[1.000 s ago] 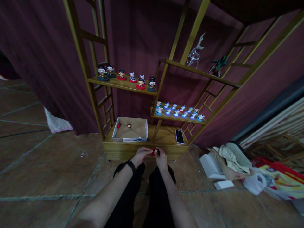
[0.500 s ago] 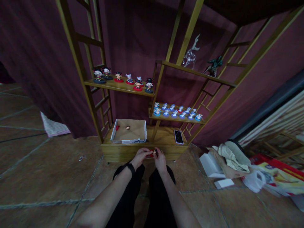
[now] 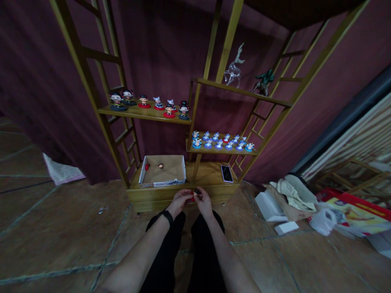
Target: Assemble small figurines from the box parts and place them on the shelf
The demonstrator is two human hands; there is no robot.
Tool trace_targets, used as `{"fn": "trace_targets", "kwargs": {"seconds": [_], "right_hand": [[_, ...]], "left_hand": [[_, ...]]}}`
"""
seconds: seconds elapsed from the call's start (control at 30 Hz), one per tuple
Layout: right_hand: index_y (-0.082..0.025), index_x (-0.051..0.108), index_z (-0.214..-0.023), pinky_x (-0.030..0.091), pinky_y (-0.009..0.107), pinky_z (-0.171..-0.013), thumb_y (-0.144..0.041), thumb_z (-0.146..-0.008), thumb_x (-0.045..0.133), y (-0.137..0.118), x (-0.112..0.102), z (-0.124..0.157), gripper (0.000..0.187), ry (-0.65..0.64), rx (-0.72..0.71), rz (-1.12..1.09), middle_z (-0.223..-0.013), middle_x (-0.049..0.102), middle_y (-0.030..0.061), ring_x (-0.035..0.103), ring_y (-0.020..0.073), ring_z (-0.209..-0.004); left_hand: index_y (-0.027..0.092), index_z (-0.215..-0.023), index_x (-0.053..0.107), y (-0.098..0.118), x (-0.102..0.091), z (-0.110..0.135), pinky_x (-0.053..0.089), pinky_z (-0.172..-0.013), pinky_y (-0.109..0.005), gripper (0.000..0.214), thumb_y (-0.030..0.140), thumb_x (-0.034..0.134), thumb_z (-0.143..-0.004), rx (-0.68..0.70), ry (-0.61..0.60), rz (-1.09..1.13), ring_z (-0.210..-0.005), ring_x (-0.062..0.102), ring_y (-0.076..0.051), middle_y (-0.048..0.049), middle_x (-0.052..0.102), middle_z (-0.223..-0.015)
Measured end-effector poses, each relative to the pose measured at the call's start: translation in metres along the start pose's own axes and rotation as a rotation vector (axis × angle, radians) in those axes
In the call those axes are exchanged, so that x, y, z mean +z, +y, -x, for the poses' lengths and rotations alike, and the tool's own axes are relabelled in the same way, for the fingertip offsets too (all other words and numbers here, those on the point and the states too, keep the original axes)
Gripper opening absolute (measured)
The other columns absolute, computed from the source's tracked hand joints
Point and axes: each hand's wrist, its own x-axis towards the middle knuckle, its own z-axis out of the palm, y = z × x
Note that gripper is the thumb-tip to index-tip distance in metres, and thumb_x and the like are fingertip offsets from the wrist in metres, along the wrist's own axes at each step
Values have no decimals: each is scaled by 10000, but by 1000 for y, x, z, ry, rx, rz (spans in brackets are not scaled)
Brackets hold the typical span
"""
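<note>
Head feed: I've got two hands working one small piece. Step in hand, by my read: mating a dark-topped figurine (image 3: 196,193) with a red base (image 3: 192,198). Fingertips cover the joint, so I can't tell if they're connected.

Left hand (image 3: 181,199): fingers pinched nearly closed on the red base. Right hand (image 3: 203,201): thumb and fingers pinched around the figurine. Neither hand is spread. The piece sits right between the two sets of fingertips, touching both, off any surface, in front of the bottom shelf's (image 3: 206,175) front edge, around mid-length.

Next move, I'd say, calls for base braced on the left, figurine lined up and pressed from the right, light grip, no twist on the head.

Back-left on that shelf: an open box (image 3: 169,173), front wall near the shelf's front edge. Inside: a red piece (image 3: 147,167) by the box's left wall, a small figure part (image 3: 160,166) left of centre. Phone (image 3: 227,173) lies toward the shelf's right end, apart from the hands.
</note>
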Motion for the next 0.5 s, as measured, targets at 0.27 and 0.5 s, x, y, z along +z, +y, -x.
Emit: {"fn": "trace_targets", "kwargs": {"seconds": [0.27,0.5], "right_hand": [[-191,625,-876,486,279,-609,-355,-639,614,-6,3,-5,288,-162,295,-384,-779,651,10,589,145,-646],[-159,658,-840,485,286,-635,-299,-575,658,-21,-3,-4,300,-203,374,-583,-754,677,22,584,130,-587]], "left_hand": [[121,-759,633,5,0,6,509,-670,-272,237,115,742,-549,-32,-55,73,-664,635,-147,-55,679,-734],[133,-786,618,7,0,8,509,-669,-263,253,113,740,-565,-50,-62,40,-659,636,-139,-43,670,-721]]}}
